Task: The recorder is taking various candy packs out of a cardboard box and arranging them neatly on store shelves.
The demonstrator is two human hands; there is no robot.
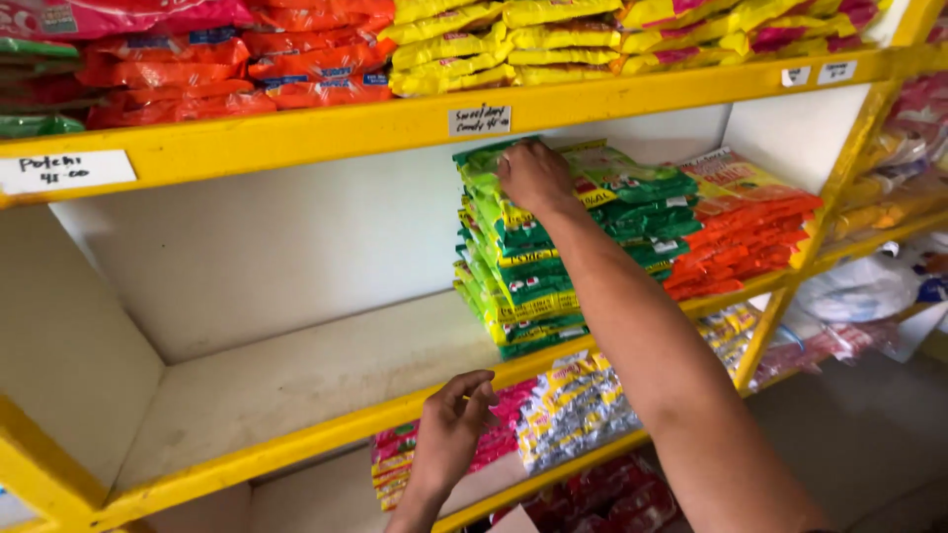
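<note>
The middle shelf (296, 380) lay bare left of a stack of green packets (538, 266), up to its yellow front edge (326, 429). The right hand (533, 176) pressed flat, open-palmed, atop that stack. The left hand (456, 419) hovered below the edge, fingers loosely curled, holding nothing.

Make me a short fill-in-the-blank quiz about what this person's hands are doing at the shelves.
1. The right hand rests on top of a stack of ____ packets.
2. The left hand hovers by the front edge of a ____ shelf frame.
3. Right of that stack lies a pile of ____ packets.

Missing words: green; yellow; orange
</note>
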